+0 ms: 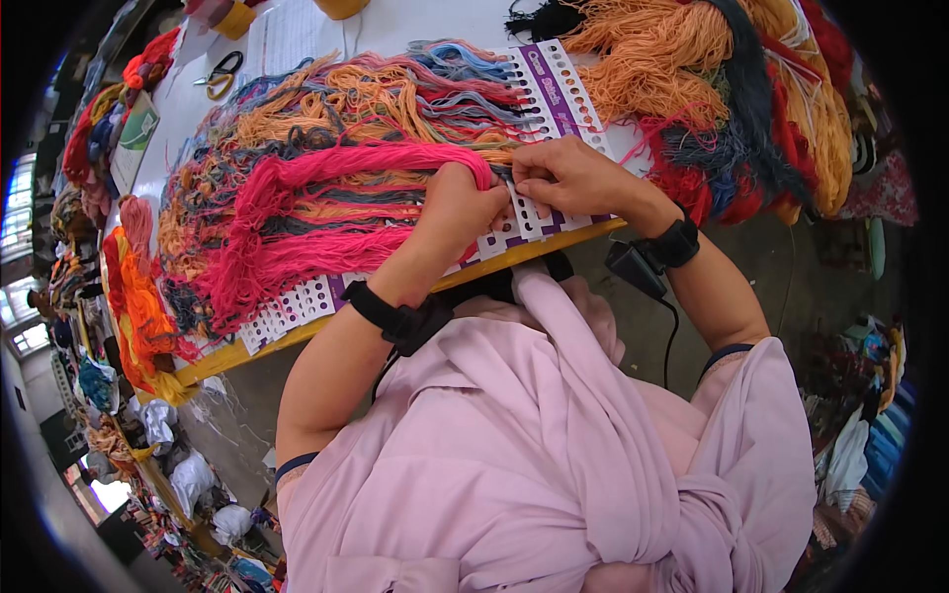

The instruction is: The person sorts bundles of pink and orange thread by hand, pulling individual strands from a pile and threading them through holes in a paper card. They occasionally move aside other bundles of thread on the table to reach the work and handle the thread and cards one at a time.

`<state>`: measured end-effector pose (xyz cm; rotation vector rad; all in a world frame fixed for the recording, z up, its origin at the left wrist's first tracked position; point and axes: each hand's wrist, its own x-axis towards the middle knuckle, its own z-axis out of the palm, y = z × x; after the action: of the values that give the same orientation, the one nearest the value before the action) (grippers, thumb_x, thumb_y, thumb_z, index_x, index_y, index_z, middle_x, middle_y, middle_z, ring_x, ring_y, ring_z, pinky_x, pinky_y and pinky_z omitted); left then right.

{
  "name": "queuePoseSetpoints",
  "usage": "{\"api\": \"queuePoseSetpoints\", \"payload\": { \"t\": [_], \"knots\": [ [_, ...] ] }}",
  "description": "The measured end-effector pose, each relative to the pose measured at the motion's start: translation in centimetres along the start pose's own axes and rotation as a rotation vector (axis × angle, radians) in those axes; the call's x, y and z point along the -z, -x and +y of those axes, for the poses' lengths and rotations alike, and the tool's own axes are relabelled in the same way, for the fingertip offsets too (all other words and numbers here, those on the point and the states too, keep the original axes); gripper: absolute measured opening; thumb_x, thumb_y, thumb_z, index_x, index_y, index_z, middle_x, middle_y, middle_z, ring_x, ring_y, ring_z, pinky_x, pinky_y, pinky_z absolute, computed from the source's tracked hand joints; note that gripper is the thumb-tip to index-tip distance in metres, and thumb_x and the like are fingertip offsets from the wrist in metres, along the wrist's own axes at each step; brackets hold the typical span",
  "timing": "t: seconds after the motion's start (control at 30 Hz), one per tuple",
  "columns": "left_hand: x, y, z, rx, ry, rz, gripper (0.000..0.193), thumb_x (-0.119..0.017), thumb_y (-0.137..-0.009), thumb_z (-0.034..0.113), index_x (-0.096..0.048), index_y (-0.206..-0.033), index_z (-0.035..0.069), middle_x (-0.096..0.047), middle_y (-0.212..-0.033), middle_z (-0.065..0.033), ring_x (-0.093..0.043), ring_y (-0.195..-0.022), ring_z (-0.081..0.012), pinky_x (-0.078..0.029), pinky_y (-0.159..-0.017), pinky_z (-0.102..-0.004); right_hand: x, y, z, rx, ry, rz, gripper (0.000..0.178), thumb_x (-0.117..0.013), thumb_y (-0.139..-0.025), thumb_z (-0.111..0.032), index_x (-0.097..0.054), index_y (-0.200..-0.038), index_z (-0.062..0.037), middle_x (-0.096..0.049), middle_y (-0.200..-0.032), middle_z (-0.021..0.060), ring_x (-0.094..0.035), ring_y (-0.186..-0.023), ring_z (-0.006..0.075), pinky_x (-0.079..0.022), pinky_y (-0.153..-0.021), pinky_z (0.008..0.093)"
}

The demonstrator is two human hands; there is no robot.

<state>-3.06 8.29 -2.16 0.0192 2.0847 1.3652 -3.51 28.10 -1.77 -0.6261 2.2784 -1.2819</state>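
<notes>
My left hand (457, 210) is closed around a bundle of bright pink embroidery thread (326, 168), which trails away to the left over the other strands. Right beside it, my right hand (568, 180) is bent into a pinch over a white card strip with a purple band (546, 89) and punched holes. Whatever lies between its fingertips is too small to make out. Orange, blue and grey threads (381, 94) lie across the same cards, several of them knotted through the holes. Both hands rest close to the table's near edge.
Loose orange and dark hanks (652, 49) heap at the table's right. Scissors (219, 76) lie at the far left, near thread cones (233, 20). Orange yarn (138, 296) hangs over the left corner of the yellow table edge (287, 341). Both wrists wear black straps with cables.
</notes>
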Motion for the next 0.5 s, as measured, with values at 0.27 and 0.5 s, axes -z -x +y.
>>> {"api": "queuePoseSetpoints", "payload": {
  "t": [0.27, 0.5],
  "knots": [
    [1.9, 1.0, -0.2, -0.112, -0.242, 0.156, 0.009, -0.070, -0.082, 0.008, -0.068, -0.083, -0.001, -0.066, -0.068, -0.0051, -0.059, -0.055, -0.0100, -0.045, -0.049, -0.0257, -0.5, 0.1, -0.1, -0.032, -0.027, 0.071, 0.009, -0.058, -0.087, -0.009, -0.059, -0.086, -0.0003, -0.064, -0.064, 0.0088, -0.064, -0.058, 0.0180, -0.048, -0.055, 0.0318],
    [3.8, 2.1, 0.2, 0.103, 0.813, -0.191, 0.011, -0.065, -0.091, 0.011, -0.063, -0.093, 0.000, -0.068, -0.092, -0.0103, -0.048, -0.060, -0.0048, -0.038, -0.047, -0.0180, -0.2, 0.5, 0.2, 0.040, 0.105, 0.022, 0.012, -0.064, -0.087, -0.013, -0.062, -0.087, -0.0010, -0.064, -0.070, 0.0088, -0.062, -0.063, 0.0179, -0.047, -0.058, 0.0324]
  ]
}}
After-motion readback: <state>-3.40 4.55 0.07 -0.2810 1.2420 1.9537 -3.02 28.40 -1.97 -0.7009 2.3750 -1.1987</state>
